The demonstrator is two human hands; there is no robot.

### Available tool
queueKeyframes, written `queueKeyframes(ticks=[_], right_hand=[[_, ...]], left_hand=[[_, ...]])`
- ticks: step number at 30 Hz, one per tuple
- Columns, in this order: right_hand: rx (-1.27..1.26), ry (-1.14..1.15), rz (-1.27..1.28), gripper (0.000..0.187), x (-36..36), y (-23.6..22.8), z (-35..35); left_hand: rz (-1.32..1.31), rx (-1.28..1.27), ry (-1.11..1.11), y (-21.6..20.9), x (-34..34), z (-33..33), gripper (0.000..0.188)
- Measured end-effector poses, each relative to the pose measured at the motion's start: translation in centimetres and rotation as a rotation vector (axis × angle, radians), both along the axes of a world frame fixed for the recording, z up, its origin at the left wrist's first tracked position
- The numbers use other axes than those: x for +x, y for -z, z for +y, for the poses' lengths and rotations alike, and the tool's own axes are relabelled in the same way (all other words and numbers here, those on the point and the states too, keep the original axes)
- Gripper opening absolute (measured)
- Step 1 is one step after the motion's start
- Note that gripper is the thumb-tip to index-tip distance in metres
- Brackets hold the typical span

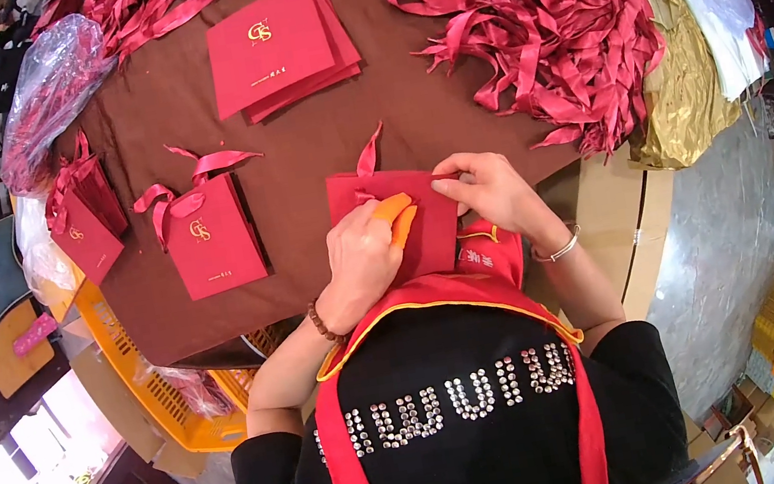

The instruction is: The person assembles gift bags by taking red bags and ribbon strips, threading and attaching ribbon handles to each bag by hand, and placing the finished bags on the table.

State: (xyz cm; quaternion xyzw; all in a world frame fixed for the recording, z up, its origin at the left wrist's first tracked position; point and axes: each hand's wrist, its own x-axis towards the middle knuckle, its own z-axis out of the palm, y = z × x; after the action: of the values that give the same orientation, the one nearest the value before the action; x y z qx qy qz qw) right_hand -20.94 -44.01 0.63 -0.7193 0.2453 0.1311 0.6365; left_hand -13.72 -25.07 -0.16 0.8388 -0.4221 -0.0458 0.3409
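A dark-red paper bag (433,235) lies at the table's near edge, in front of my body. My left hand (355,259) is closed over its left part, with bright orange covers (394,210) like finger cots at the thumb and forefinger. What lies under those fingertips is hidden. At the bag's upper right edge my right hand (492,190) pinches a short bit of red ribbon between thumb and forefinger. Another ribbon end (371,150) stands up behind the bag's top edge.
Left of my hands lie a bag with tied ribbon handles (214,239) and several similar bags (86,229). Flat bags (271,53) are stacked farther back. A large heap of red ribbons (535,26) covers the back right. An orange crate (194,430) stands below the table's left edge.
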Motion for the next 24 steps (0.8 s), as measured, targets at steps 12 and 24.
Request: queueKeyframes(ticks=[12,24], right_hand=[[-0.002,0.0,-0.06,0.021,-0.6,-0.3,0.4],[0.113,-0.001,-0.164,0.02,-1.3,0.6,0.5]], left_hand=[[-0.28,-0.073,0.019,0.2,-0.2,-1.4,0.015],[-0.379,-0.069,0.14,0.8,-0.5,-1.6,0.019]])
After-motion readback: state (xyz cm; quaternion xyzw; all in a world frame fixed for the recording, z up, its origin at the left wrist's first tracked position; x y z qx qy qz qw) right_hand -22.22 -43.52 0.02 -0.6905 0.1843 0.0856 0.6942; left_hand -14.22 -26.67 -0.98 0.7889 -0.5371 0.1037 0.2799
